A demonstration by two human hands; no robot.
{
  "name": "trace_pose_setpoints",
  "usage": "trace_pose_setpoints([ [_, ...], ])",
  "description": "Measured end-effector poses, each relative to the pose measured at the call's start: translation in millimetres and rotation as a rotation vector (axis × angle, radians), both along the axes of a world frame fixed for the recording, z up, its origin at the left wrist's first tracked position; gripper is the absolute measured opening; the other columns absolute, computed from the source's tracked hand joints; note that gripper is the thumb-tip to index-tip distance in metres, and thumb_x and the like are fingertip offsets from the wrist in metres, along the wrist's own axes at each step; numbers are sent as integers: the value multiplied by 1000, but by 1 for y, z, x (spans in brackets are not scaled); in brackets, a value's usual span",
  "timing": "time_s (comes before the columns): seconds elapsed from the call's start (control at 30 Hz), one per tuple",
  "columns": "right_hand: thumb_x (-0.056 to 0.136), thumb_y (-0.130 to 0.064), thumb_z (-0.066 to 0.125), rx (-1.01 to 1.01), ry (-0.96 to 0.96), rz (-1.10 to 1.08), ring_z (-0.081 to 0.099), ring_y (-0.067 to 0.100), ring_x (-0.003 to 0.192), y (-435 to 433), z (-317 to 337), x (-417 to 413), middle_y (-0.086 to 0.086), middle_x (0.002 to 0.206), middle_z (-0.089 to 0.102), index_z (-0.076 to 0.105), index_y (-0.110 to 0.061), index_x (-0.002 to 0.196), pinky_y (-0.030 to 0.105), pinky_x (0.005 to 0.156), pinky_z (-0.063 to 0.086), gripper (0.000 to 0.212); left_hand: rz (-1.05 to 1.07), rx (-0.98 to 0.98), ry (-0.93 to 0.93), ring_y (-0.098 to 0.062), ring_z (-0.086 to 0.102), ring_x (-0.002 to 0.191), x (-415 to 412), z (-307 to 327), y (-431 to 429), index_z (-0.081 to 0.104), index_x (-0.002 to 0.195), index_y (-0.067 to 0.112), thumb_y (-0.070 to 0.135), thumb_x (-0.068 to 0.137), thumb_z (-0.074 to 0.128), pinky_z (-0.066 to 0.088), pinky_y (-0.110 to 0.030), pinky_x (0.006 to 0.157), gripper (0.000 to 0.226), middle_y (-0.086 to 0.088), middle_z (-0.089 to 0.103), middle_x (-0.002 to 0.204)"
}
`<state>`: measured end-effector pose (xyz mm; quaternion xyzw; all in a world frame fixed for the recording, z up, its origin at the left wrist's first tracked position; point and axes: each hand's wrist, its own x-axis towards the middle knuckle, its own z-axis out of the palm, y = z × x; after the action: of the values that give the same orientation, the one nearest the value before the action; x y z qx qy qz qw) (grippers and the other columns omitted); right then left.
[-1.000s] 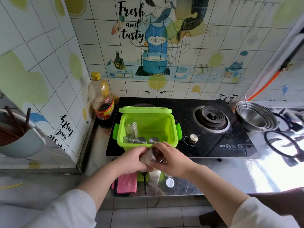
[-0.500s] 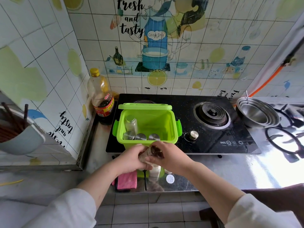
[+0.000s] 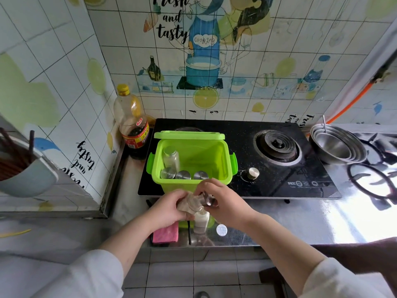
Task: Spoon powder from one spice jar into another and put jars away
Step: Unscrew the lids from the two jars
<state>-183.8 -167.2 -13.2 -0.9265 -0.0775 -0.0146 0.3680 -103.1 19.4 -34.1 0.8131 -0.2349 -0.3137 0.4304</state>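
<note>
My left hand (image 3: 169,208) grips a clear glass spice jar (image 3: 192,203), tilted on its side just above the counter. My right hand (image 3: 223,203) closes on the metal cap (image 3: 208,201) at the jar's mouth. Below the hands stands a second jar (image 3: 201,220) with white powder, open at the top. A black spoon handle (image 3: 189,232) lies beside it, and a round white lid (image 3: 221,230) rests on the counter to its right. Behind them, a green plastic box (image 3: 223,168) holds several capped spice jars (image 3: 183,174).
A folded pink cloth (image 3: 165,233) lies at the counter's front edge. The black gas stove (image 3: 277,168) carries the box, with a burner and knob to the right. A soy sauce bottle (image 3: 133,123) stands in the left corner. Stacked steel bowls (image 3: 337,145) sit far right.
Both hands stay on the jar and cap with only small shifts; the right fingers have turned slightly at the cap. The camera has tipped a little.
</note>
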Motion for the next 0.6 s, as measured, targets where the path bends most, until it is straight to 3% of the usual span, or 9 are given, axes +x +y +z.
trace_pose_setpoints([
  [0.17, 78, -7, 72, 98, 87, -94, 55, 8, 104, -6, -7, -3, -13, 119, 52, 55, -28, 121, 21, 89, 46, 51, 48, -27, -5, -5, 56, 115, -4, -1, -3, 59, 124, 27, 21, 65, 88, 43, -29, 101, 65, 14, 64, 119],
  [0.23, 77, -8, 73, 159, 120, -132, 58, 8, 97, -8, -12, -6, -10, 118, 55, 54, -30, 120, 20, 82, 47, 52, 64, -29, -9, -5, 54, 116, -5, -1, -4, 58, 126, 29, 20, 67, 87, 39, -28, 101, 66, 16, 62, 121],
  [0.33, 78, -9, 73, 308, 161, -209, 64, 11, 84, -9, -19, -10, -11, 111, 57, 51, -37, 113, 27, 75, 53, 50, 92, -39, -1, -5, 52, 118, -6, -4, -6, 58, 124, 33, 20, 67, 87, 37, -31, 105, 65, 18, 61, 122],
  [0.43, 78, -9, 73, 456, 190, -312, 69, 14, 82, -17, -28, -18, -3, 107, 59, 50, -30, 113, 35, 76, 56, 47, 144, -87, 51, -6, 56, 116, -7, -10, -6, 60, 122, 34, 19, 66, 87, 41, -36, 106, 64, 16, 64, 120],
  [0.6, 79, -18, 76, 436, 239, -501, 67, 5, 80, -43, -59, -40, -1, 104, 64, 46, -24, 114, 20, 71, 54, 47, 239, -194, 165, -8, 62, 111, -16, -24, -7, 62, 118, 26, 0, 67, 83, 45, -33, 104, 61, 6, 68, 117],
])
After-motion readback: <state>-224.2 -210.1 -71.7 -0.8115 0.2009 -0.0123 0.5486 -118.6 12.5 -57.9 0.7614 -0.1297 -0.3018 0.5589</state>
